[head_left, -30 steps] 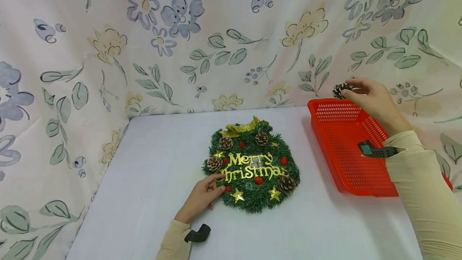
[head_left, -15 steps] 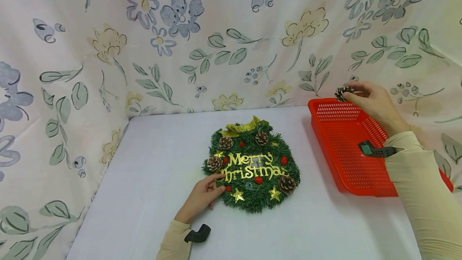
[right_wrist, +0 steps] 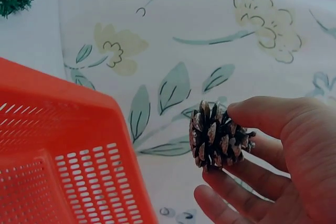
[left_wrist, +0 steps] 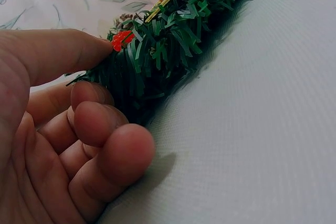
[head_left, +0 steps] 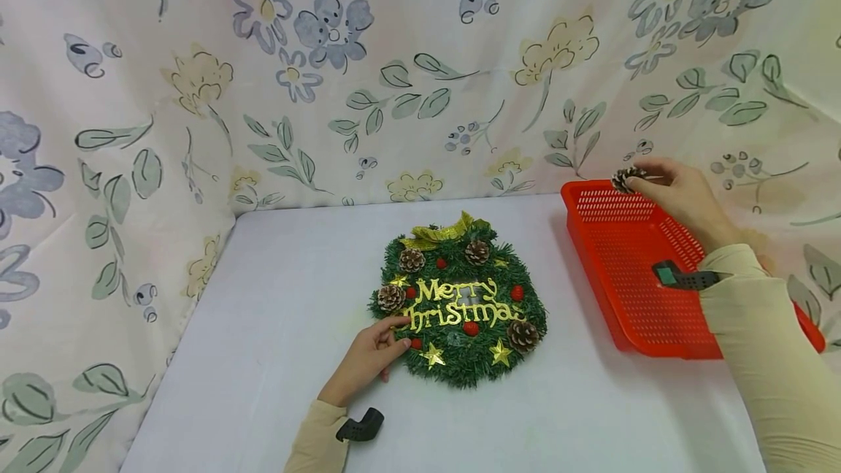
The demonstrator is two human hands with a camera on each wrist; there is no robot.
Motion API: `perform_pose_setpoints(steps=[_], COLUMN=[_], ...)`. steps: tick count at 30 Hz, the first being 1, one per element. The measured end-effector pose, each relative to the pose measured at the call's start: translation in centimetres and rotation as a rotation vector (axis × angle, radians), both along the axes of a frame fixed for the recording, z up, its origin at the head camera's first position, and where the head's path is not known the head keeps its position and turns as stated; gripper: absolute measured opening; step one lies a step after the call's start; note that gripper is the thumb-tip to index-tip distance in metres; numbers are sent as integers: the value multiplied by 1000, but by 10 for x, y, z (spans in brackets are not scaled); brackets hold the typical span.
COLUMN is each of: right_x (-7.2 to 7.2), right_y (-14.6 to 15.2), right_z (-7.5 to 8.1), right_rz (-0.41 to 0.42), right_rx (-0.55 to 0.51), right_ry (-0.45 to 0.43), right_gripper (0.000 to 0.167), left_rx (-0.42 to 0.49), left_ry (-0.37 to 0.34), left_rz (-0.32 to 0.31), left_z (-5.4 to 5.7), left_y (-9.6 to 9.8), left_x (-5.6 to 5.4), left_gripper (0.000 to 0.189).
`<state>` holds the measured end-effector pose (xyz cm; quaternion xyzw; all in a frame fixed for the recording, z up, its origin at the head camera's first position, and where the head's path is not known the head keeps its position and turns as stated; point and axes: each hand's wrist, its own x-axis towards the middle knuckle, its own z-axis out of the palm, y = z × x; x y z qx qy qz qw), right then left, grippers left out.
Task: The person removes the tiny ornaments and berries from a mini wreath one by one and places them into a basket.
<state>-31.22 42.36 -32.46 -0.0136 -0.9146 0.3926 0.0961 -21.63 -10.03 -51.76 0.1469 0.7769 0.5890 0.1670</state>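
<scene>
A loose pine cone with pale-tipped scales is pinched between the thumb and fingers of my right hand. The hand holds it just over the far rim of the red plastic basket. In the right wrist view the pine cone is beside the basket's corner, apart from it. A green tinsel wreath with gold "Merry Christmas" lettering lies mid-table. My left hand grips its lower left edge. In the left wrist view the thumb lies by a red berry, with curled fingers at the wreath's side.
Several pine cones, gold stars, red berries and a gold bow sit on the wreath. A white cloth covers the table. Behind it hangs a flowered curtain. My right forearm hides part of the basket.
My right hand has come down a little and slightly to the right, with the pine cone still pinched. The left hand and the wreath have not moved.
</scene>
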Motion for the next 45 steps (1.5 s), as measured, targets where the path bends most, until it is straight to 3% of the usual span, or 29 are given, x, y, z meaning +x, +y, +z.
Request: perform_pose_setpoints(steps=[23,32,40,45], right_x=[-7,-8,-7,-7], right_y=[12,11,12,13], right_z=[-18,-24,-30,-32], right_rz=[-29,-11,-24,-21], right_rx=[139,186,177,179], right_ry=[-89,-102,-210,-230], right_gripper=[70,67,81,82], left_rx=[0,-5,-4,-8], left_ry=[-1,20,31,30], left_rz=[-1,-6,-7,-5], left_z=[0,0,-3,-4], left_y=[0,-1,-1,-1], left_x=[1,-1,-2,-2], left_gripper=[51,51,48,47])
